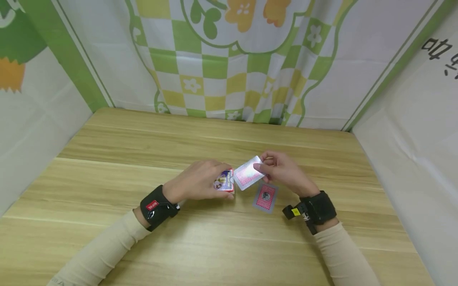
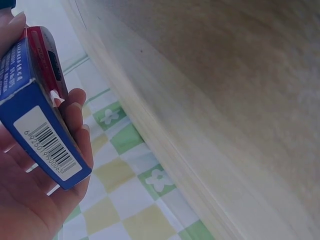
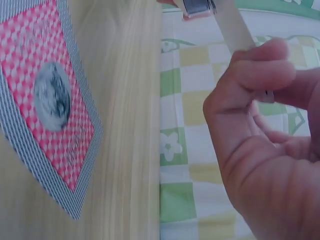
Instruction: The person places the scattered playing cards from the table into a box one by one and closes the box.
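My left hand (image 1: 198, 180) grips a small playing-card box (image 1: 224, 181) by its sides, fingers along one side and thumb along the other. In the left wrist view the box (image 2: 30, 107) shows blue sides and a white barcode label. My right hand (image 1: 286, 171) pinches a playing card (image 1: 247, 176) between thumb and fingers, its red-patterned back catching bright glare. The card's left edge is close to the box's end; I cannot tell whether they touch. Below it, a second playing card (image 1: 266, 197) lies back up on the table, with a grey oval in its red pattern.
The wooden table (image 1: 214, 242) spreads around both hands. Behind it hangs a green, yellow and white checkered cloth (image 1: 218, 79), with pale cloth walls at left and right. Each wrist wears a black strap with a camera.
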Demonstrator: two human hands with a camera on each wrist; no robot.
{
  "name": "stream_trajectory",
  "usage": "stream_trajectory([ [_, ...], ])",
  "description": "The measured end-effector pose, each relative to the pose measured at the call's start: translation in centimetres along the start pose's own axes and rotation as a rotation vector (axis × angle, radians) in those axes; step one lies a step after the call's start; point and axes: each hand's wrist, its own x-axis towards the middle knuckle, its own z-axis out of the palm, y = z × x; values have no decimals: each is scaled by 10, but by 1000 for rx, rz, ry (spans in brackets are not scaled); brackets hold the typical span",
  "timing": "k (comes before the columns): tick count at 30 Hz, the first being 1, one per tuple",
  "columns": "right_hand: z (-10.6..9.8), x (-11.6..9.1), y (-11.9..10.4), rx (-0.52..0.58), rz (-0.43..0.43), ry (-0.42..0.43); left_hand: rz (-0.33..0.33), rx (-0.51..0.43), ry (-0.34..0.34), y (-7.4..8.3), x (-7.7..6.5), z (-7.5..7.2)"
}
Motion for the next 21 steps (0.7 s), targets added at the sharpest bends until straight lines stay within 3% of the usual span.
stream_trajectory([
  [11,17,3,-2,109,55,33,-29,-20,15,1,1,-1],
  [13,24,3,-1,152,68,7,-37,-28,17,1,1,-1],
  [18,44,5,-2,208,76,-148,-27,-31,5,2,0,-2],
  [21,45,4,-3,195,74,-138,-27,-19,1,3,0,-2],
])
